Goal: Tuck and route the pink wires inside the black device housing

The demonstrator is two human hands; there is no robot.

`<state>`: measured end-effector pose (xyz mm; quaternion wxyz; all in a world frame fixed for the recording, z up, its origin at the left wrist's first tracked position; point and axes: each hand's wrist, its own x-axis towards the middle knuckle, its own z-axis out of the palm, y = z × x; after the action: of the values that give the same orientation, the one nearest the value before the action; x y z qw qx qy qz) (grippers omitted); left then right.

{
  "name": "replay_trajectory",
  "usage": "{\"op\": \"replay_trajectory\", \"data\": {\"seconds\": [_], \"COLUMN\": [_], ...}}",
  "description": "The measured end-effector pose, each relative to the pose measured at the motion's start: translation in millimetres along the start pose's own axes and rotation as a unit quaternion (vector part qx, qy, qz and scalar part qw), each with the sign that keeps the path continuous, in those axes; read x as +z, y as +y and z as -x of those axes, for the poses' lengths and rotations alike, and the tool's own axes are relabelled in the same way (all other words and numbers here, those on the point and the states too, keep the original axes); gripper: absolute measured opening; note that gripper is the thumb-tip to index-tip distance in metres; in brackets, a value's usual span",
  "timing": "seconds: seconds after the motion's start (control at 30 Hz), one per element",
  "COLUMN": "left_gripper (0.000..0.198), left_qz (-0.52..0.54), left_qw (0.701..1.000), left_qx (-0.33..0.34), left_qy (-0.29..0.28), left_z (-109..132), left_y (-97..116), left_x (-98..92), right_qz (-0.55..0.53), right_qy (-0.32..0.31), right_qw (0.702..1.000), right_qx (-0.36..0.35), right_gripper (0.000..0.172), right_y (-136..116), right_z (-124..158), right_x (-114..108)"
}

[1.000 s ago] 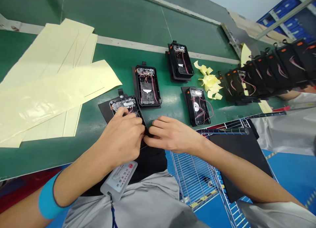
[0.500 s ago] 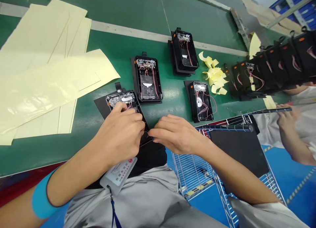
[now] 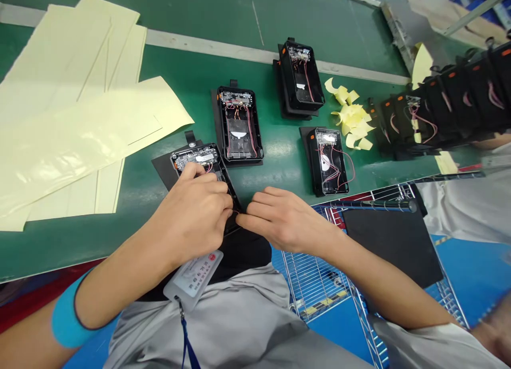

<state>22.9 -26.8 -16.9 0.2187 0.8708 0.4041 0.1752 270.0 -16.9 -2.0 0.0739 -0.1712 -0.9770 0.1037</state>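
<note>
A black plastic housing with an exposed circuit board lies tilted at the table's near edge, on a dark flat sheet. My left hand is closed over its middle, covering much of the inside; pinkish wires run in beneath the fingers. At the housing's lower right corner my right hand is closed, thumb and forefinger pinched together. A thin reddish wire spans the small gap between both hands. The fingertips and the wire's ends are hidden.
Similar open housings stand behind, farther back and to the right. Yellow sheets cover the left; yellow scraps lie right. A row of black housings stands at far right, near another person. A wire rack is below.
My right hand has shifted slightly left and down, nearer the left hand. The view has turned slightly, and the other person's hand at right has moved out of its earlier place.
</note>
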Motion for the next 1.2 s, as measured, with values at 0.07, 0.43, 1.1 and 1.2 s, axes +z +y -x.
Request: {"op": "replay_trajectory", "data": {"seconds": [0.07,0.43,1.1,1.2], "left_gripper": [0.031,0.031,0.025,0.026], "left_qz": [0.001,-0.024,0.063,0.059], "left_qw": [1.0,1.0,0.996,0.995], "left_qx": [0.0,-0.006,-0.038,-0.039], "left_qy": [-0.001,-0.012,-0.058,-0.072], "left_z": [-0.4,-3.4,-8.0,-8.3], "left_y": [0.2,0.5,-4.5,-3.0], "left_x": [-0.3,0.4,-9.9,-11.5], "right_qz": [0.032,0.079,0.058,0.049], "right_qy": [-0.006,0.004,-0.004,-0.007], "right_qw": [0.999,0.995,0.998,0.998], "right_qx": [-0.013,-0.058,-0.039,-0.036], "right_gripper": [0.022,0.017,0.019,0.02], "right_y": [-1.1,5.9,4.4,4.4], "right_z": [-0.6,-5.1,-2.3,-1.6], "right_x": [-2.4,-2.9,1.4,1.7]}}
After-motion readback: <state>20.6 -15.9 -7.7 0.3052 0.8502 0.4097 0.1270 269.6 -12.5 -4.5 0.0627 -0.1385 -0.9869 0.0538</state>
